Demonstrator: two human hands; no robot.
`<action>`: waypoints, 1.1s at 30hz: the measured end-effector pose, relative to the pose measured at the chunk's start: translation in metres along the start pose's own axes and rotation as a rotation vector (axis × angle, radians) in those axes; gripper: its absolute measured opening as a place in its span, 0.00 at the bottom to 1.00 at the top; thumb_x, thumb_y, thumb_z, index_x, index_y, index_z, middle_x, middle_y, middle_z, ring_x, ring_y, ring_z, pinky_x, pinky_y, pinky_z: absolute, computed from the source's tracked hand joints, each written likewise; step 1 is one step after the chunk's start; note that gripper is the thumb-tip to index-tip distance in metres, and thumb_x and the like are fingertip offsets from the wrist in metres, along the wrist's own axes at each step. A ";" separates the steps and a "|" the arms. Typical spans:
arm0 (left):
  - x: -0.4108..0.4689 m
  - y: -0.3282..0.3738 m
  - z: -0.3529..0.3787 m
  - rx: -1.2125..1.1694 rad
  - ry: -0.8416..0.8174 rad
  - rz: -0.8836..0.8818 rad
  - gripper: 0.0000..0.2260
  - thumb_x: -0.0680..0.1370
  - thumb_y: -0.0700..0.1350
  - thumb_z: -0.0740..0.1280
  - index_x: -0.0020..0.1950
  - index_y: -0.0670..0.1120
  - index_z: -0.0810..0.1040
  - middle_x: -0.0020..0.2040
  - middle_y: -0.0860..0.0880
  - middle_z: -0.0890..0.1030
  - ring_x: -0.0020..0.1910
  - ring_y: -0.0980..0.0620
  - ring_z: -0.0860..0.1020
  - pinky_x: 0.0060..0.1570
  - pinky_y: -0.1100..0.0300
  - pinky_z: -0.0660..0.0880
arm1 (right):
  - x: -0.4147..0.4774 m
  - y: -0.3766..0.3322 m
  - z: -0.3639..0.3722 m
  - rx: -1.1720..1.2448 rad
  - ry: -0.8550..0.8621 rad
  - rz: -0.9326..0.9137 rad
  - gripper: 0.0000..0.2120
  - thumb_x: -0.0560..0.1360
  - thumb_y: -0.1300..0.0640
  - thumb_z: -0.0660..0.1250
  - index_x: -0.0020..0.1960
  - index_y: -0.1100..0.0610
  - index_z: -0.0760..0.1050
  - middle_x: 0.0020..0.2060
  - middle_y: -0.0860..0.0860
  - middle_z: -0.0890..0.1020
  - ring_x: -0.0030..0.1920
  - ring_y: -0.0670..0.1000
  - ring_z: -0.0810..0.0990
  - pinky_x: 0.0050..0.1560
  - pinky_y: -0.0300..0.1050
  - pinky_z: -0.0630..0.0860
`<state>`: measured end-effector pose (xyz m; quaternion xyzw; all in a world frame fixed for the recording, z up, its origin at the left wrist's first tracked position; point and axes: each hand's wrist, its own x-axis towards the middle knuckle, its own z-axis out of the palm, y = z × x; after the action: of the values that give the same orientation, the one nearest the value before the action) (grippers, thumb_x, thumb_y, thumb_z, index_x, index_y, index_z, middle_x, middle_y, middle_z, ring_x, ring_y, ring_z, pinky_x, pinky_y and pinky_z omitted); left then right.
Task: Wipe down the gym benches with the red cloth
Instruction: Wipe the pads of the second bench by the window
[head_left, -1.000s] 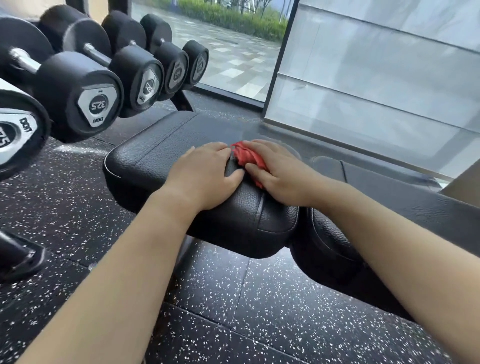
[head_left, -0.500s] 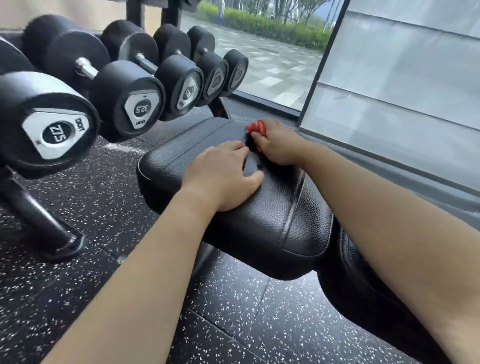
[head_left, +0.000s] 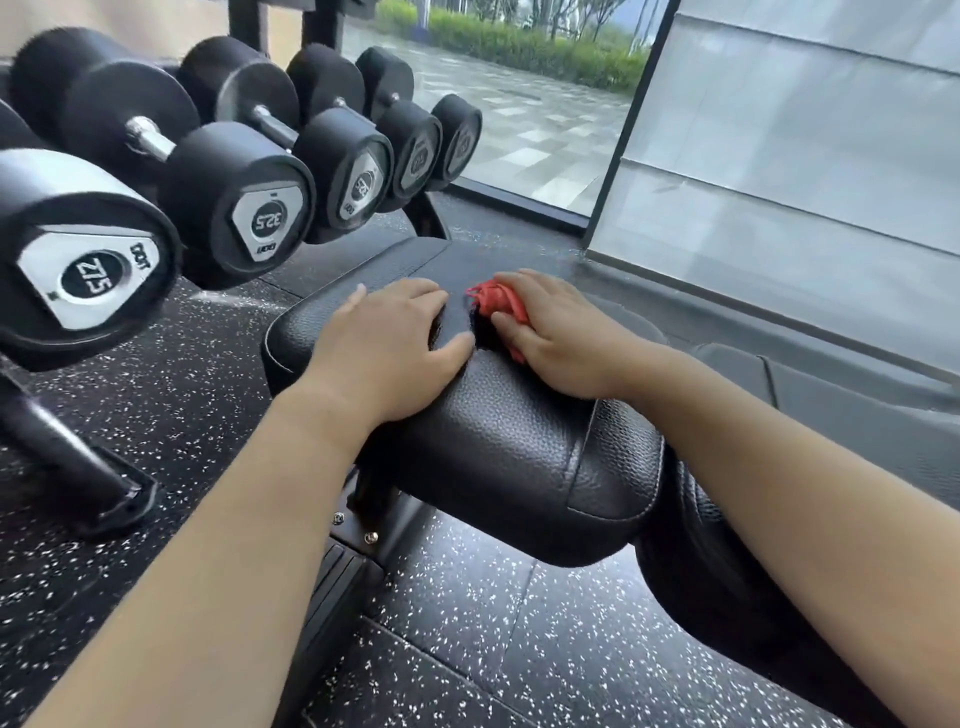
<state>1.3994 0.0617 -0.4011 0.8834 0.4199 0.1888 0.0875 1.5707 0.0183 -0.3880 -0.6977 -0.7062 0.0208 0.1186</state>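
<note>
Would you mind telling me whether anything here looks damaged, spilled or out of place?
Nothing stands out: the bench pad looks intact, the dumbbells sit racked, and the red cloth is under the right hand.

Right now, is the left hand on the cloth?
No, the left hand lies flat on the bench; the right hand presses the cloth.

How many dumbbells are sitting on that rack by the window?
5, in a row on the rack at left: nearest marked 27.5, next marked 32.5, third, fourth, and farthest by the window. More may be hidden beyond the left edge.
</note>
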 end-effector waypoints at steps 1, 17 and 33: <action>0.000 0.001 0.001 0.008 0.003 0.000 0.24 0.78 0.58 0.57 0.71 0.49 0.67 0.72 0.57 0.65 0.71 0.55 0.62 0.73 0.54 0.49 | 0.011 -0.001 0.002 -0.001 0.006 0.015 0.24 0.80 0.48 0.54 0.73 0.56 0.57 0.72 0.54 0.63 0.73 0.54 0.58 0.73 0.49 0.54; 0.004 -0.001 0.004 0.015 0.075 0.016 0.26 0.77 0.61 0.57 0.72 0.52 0.67 0.73 0.58 0.65 0.71 0.56 0.62 0.68 0.58 0.56 | 0.109 0.002 0.012 0.064 -0.048 0.134 0.20 0.81 0.48 0.54 0.68 0.57 0.63 0.67 0.59 0.69 0.66 0.58 0.67 0.63 0.46 0.62; -0.005 -0.030 -0.002 -0.025 0.052 0.028 0.22 0.78 0.55 0.59 0.69 0.47 0.70 0.71 0.53 0.68 0.71 0.54 0.63 0.73 0.49 0.55 | -0.041 -0.035 0.002 -0.010 -0.035 -0.121 0.28 0.77 0.43 0.50 0.74 0.52 0.57 0.72 0.51 0.63 0.73 0.50 0.58 0.74 0.46 0.52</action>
<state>1.3742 0.0764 -0.4100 0.8828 0.4072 0.2183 0.0851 1.5362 -0.0228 -0.3893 -0.6537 -0.7492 0.0224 0.1039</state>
